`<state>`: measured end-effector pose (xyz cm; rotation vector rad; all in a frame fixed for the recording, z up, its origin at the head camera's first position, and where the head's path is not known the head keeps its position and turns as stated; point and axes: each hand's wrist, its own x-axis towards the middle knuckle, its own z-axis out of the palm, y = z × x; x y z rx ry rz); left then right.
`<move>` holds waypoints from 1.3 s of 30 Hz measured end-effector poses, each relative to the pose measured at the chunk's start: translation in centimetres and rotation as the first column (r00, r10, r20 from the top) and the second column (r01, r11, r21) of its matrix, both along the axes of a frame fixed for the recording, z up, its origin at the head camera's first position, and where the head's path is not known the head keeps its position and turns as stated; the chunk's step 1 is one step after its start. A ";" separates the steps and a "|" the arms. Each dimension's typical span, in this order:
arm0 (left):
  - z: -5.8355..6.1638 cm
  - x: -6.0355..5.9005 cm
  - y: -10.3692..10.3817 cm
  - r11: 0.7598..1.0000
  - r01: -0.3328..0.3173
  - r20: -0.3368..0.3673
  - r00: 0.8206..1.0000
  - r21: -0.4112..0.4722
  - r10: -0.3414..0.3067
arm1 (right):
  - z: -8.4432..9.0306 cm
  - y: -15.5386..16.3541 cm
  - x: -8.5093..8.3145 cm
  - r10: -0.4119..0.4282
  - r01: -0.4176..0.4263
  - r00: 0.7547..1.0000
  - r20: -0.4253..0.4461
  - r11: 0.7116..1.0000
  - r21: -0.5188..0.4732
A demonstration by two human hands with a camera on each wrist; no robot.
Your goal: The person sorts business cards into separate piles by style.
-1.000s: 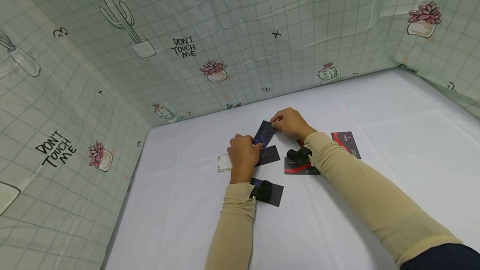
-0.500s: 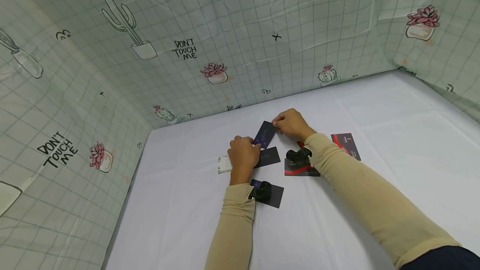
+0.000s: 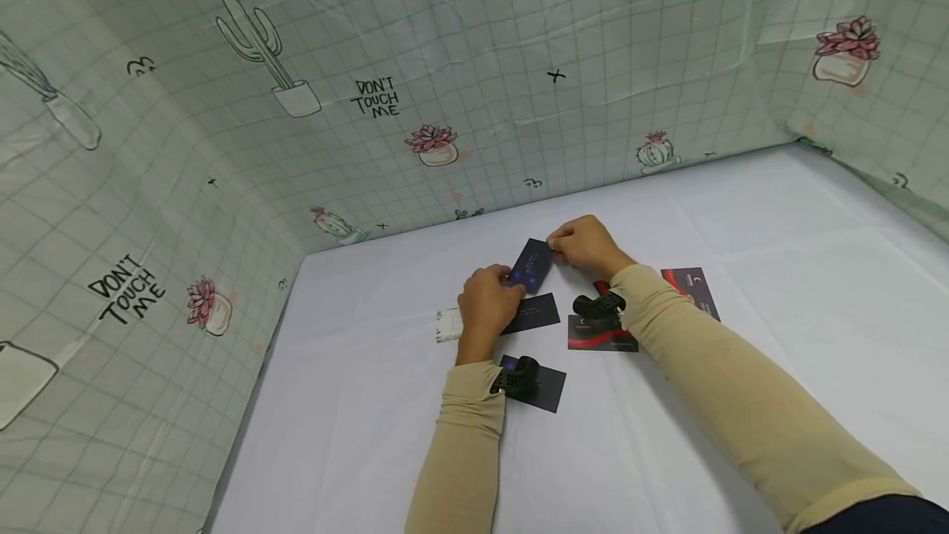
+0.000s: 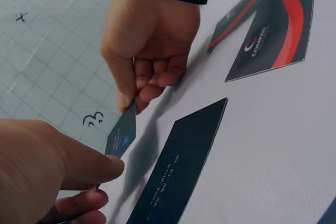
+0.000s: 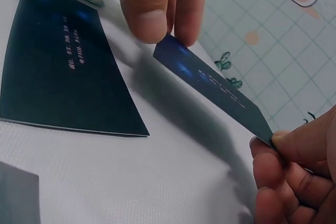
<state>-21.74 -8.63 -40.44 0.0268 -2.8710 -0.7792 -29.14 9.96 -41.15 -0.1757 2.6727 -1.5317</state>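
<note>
A dark business card (image 3: 531, 265) with blue light spots and small print is held between both hands, raised off the white table. My left hand (image 3: 488, 302) pinches its near left end between thumb and fingers. At the far right corner, the thumb and curled fingers of my right hand (image 3: 587, 245) grip it; the right wrist view shows this card (image 5: 210, 87) tilted above its own shadow. Just below lies a second dark card (image 3: 535, 313), partly covered by my left hand in the head view. A white card with a leafy border (image 3: 448, 325) shows left of that hand.
Another dark card (image 3: 544, 388) lies beside my left wrist, partly behind the black wrist camera (image 3: 521, 377). Black-and-red cards (image 3: 602, 334) lie under and beside my right forearm, one farther right (image 3: 693, 291). A cactus-print cloth wall (image 3: 482, 105) stands behind the table (image 3: 356, 402).
Both hands keep hold of the dark card, which tilts slightly differently now. The whole head view has shifted a little, moving the scene slightly right. The other cards stay in place.
</note>
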 end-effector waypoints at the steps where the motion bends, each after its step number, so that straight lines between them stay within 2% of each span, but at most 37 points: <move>1: 0.0 0.0 0.0 1.000 0.002 -0.004 1.000 0.015 -0.002 | 0.0 0.1 0.0 -0.004 0.004 1.000 0.005 1.000 -0.012; 5: 0.1 -0.1 0.0 0.995 0.019 -0.029 0.999 0.097 -0.016 | 0.1 0.3 0.0 -0.020 0.021 1.000 0.017 0.999 -0.035; 8: 0.1 0.1 -0.1 0.973 0.049 -0.031 0.999 0.225 -0.043 | 0.1 0.4 0.1 -0.029 0.031 0.999 0.039 0.998 -0.056; 12: 0.1 0.7 -0.3 0.902 0.082 -0.027 0.997 0.423 -0.078 | 0.7 0.4 0.6 -0.028 0.030 0.999 0.041 0.997 -0.070; 15: 0.2 0.9 -0.5 0.851 0.094 -0.043 0.996 0.517 -0.083 | 1.3 0.5 1.0 -0.025 0.027 0.999 0.025 0.997 -0.079; 19: 0.1 1.3 -0.9 0.801 0.086 -0.048 0.996 0.593 -0.072 | 1.5 0.5 1.3 -0.007 0.011 1.000 0.031 0.992 -0.122; 24: 0.0 1.9 -1.3 0.737 0.071 -0.022 0.997 0.672 -0.076 | 1.5 0.7 2.3 0.013 -0.009 1.000 0.020 0.978 -0.208; 30: 0.1 2.6 -1.1 0.658 0.053 -0.002 0.997 0.751 -0.078 | 1.6 1.2 3.5 0.034 -0.033 0.999 -0.003 0.962 -0.271; 35: 0.1 2.8 -0.6 0.624 0.070 0.001 0.994 0.778 -0.113 | 1.2 1.8 4.5 -0.005 0.000 1.000 -0.015 0.956 -0.294; 39: 0.1 2.8 -0.6 0.616 0.091 -0.013 0.991 0.782 -0.130 | 1.0 2.0 5.0 -0.017 -0.007 0.997 -0.070 0.945 -0.326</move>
